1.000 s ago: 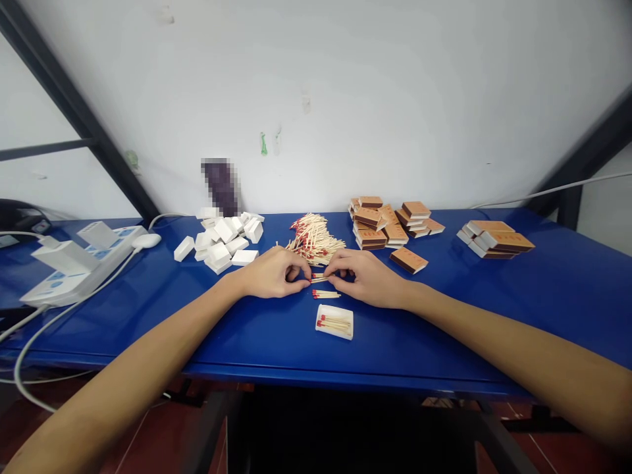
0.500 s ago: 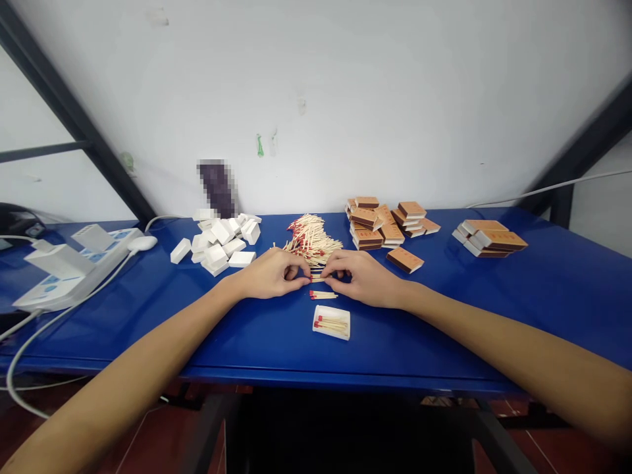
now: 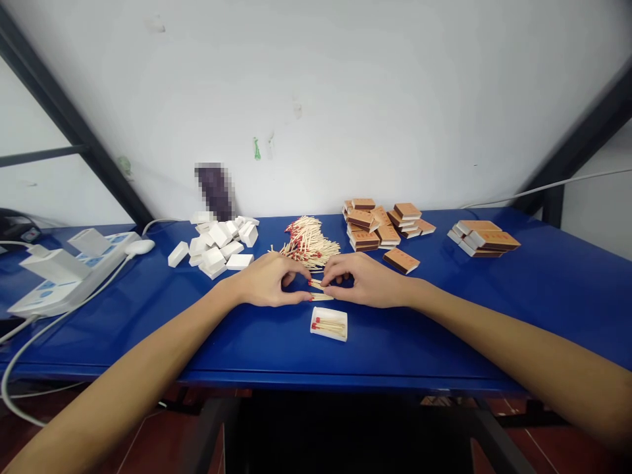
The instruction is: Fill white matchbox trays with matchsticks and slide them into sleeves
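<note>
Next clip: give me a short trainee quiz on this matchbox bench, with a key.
1. True or false: the left hand and the right hand both have fingers on a small bunch of matches.
2. The open white tray holding matches lies: A) nearer the person than the hands; B) beyond the hands; C) far off to the left.
3. What heap sits just left of the loose match pile?
Key: 1 true; 2 A; 3 the white empty trays.
</note>
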The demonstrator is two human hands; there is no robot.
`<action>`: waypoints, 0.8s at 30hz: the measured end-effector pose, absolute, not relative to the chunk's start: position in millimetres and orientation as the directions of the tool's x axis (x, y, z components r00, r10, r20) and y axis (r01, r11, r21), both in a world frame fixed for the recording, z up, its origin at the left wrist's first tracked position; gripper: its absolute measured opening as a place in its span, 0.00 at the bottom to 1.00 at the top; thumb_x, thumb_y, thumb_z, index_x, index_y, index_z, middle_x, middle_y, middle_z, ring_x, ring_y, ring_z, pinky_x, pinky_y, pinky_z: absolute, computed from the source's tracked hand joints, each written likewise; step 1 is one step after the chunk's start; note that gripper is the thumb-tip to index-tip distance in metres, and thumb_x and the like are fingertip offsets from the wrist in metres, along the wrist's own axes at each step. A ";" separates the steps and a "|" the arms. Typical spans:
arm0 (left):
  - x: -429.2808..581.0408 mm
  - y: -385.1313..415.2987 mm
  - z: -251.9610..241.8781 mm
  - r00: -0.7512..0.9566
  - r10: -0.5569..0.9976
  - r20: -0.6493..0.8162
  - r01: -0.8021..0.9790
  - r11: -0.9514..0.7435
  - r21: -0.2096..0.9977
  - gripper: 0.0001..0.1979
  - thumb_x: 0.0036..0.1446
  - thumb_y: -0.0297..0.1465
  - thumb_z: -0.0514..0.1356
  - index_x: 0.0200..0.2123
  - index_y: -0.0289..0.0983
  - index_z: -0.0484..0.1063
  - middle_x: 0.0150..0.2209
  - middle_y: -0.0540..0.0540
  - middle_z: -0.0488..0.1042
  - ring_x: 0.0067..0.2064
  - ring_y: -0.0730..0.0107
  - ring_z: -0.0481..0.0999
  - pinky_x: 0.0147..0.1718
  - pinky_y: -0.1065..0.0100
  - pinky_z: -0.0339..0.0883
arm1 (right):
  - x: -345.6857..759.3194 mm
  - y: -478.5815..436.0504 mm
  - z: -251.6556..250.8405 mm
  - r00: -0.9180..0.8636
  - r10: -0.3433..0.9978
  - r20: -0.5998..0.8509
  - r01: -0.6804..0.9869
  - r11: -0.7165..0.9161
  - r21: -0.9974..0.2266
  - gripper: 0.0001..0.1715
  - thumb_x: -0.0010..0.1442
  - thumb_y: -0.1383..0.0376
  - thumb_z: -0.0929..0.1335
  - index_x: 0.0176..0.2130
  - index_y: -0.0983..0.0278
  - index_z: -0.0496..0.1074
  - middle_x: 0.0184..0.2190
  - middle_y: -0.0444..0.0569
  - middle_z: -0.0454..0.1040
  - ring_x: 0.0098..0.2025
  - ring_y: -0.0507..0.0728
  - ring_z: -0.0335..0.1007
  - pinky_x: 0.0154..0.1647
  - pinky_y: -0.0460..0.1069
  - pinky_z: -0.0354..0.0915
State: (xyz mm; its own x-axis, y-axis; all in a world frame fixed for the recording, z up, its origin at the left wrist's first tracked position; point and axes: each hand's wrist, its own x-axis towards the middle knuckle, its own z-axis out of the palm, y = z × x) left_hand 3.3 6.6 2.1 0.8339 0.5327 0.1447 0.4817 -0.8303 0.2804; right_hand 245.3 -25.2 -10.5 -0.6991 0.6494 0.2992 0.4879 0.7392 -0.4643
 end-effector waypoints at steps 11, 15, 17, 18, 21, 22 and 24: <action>8.0 5.2 -2.6 0.862 0.485 0.147 0.453 -0.868 0.205 0.18 0.56 0.44 0.62 0.42 0.37 0.79 0.21 0.52 0.69 0.23 0.74 0.68 0.27 0.71 0.57 | 243.2 -27.6 -11.0 -0.726 0.616 0.307 0.440 0.759 -0.480 0.07 0.59 0.61 0.72 0.34 0.63 0.78 0.35 0.48 0.77 0.35 0.53 0.71 0.36 0.48 0.64; 10.0 3.8 -3.0 0.865 0.471 0.173 0.432 -0.874 0.222 0.12 0.58 0.38 0.61 0.40 0.37 0.79 0.21 0.53 0.68 0.24 0.75 0.67 0.27 0.71 0.58 | 241.3 -26.8 -12.4 -0.697 0.650 0.304 0.492 0.741 -0.456 0.08 0.60 0.62 0.70 0.37 0.64 0.78 0.32 0.46 0.77 0.33 0.52 0.70 0.34 0.47 0.63; 11.1 3.7 -3.1 0.865 0.463 0.192 0.424 -0.880 0.212 0.10 0.59 0.35 0.60 0.38 0.37 0.79 0.24 0.51 0.70 0.26 0.75 0.68 0.29 0.71 0.60 | 241.3 -25.3 -14.8 -0.678 0.659 0.326 0.513 0.742 -0.433 0.07 0.61 0.63 0.69 0.38 0.63 0.77 0.31 0.46 0.77 0.32 0.52 0.69 0.34 0.47 0.62; 11.5 3.8 -3.3 0.865 0.459 0.203 0.421 -0.884 0.204 0.09 0.59 0.34 0.60 0.37 0.37 0.79 0.26 0.50 0.71 0.27 0.74 0.69 0.30 0.71 0.61 | 241.6 -24.5 -16.1 -0.673 0.657 0.340 0.517 0.746 -0.421 0.07 0.61 0.64 0.69 0.38 0.63 0.77 0.31 0.45 0.77 0.32 0.52 0.69 0.34 0.47 0.62; 12.2 4.2 -4.3 0.863 0.450 0.230 0.416 -0.891 0.183 0.09 0.60 0.33 0.59 0.36 0.36 0.78 0.31 0.47 0.74 0.33 0.71 0.72 0.34 0.70 0.63 | 242.8 -23.3 -18.6 -0.675 0.645 0.357 0.517 0.759 -0.395 0.06 0.62 0.65 0.69 0.39 0.63 0.77 0.33 0.46 0.77 0.34 0.53 0.70 0.36 0.47 0.62; 12.2 4.3 -4.7 0.862 0.449 0.233 0.416 -0.891 0.180 0.09 0.60 0.33 0.59 0.36 0.36 0.78 0.32 0.47 0.74 0.34 0.70 0.72 0.35 0.69 0.64 | 243.2 -23.4 -18.7 -0.681 0.643 0.351 0.518 0.761 -0.390 0.07 0.63 0.64 0.68 0.39 0.63 0.77 0.34 0.46 0.77 0.34 0.53 0.70 0.37 0.48 0.62; 12.1 4.3 -5.5 0.862 0.449 0.233 0.415 -0.891 0.182 0.09 0.61 0.33 0.58 0.36 0.36 0.78 0.33 0.47 0.74 0.35 0.69 0.73 0.36 0.69 0.65 | 243.5 -24.3 -18.2 -0.692 0.643 0.330 0.529 0.762 -0.374 0.09 0.64 0.62 0.68 0.41 0.63 0.77 0.35 0.48 0.76 0.36 0.54 0.70 0.37 0.48 0.63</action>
